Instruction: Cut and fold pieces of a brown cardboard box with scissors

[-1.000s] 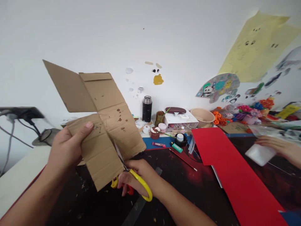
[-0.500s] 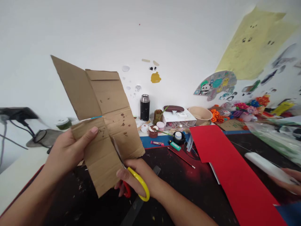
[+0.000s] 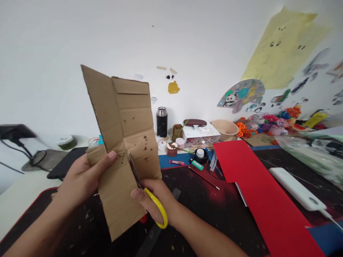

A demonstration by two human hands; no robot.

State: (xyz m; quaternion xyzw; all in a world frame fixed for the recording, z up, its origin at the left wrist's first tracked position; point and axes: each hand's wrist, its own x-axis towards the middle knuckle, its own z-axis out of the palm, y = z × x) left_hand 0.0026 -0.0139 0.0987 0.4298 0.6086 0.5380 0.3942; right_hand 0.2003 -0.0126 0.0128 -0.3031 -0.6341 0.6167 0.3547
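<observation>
The left forearm slants up from the near left of the desk (image 3: 16,212), and the left hand (image 3: 80,176) grips the folded cardboard (image 3: 138,117) by its left side, thumb flat across the front face, the other fingers mostly hidden behind. The cardboard stands upright, tilted slightly, above the left half of the black mat (image 3: 211,217), its top rising past the desk's far edge in this view. The right forearm reaches in from the near edge, running up and leftward; the right hand (image 3: 159,196) is closed around the scissors (image 3: 136,175), thumb through the yellow loop, lower fingers partly hidden. One blade shows along the cardboard's front, pointing up and left; how far the blades are spread cannot be told.
</observation>
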